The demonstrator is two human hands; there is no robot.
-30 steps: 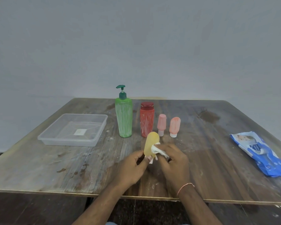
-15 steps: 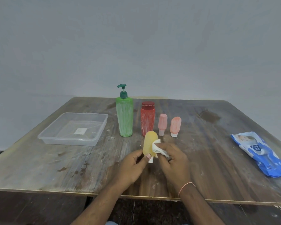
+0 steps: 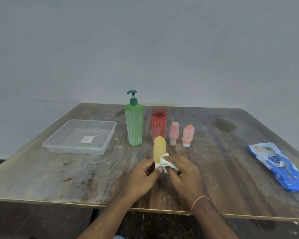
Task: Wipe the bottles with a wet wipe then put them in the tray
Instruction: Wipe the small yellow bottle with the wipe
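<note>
So the small yellow translucent plastic bottle with a white cap [image 3: 159, 147] sits just below the middle of the frame, held cap-down and roughly upright above the worn wooden worktop [image 3: 214, 169]. The left hand [image 3: 141, 178] has it by the lower end, thumb and fingers curled around the cap area, so that grip is pinching the bottle. The right hand [image 3: 183, 175] has its grip bunched around a crumpled white wet wipe [image 3: 166, 163], which is pressed against the bottle's lower right side, right where the yellow body meets the cap. There's a thin pink thread band [image 3: 199, 200] on the right wrist.

Just behind the yellow one, a row of bottles stands in the centre of the frame: a tall green pump bottle with a dark green dispenser head [image 3: 134, 125], then a red ribbed bottle with a red cap [image 3: 158, 125] to its right, then a small pink bottle standing on its white cap [image 3: 174, 132], and a slightly rounder coral-pink bottle also cap-down [image 3: 187, 135]. The yellow bottle's top overlaps the bottom of the red one in this view.

Over at centre left is the clear rectangular plastic tray [image 3: 59, 144], with a small white label showing on its floor. Way off at the right edge of the frame lies a blue and white pack of wet wipes [image 3: 276, 166], flat on the worktop, well apart from everything else. A plain grey wall [image 3: 145, 49] fills the upper half.
</note>
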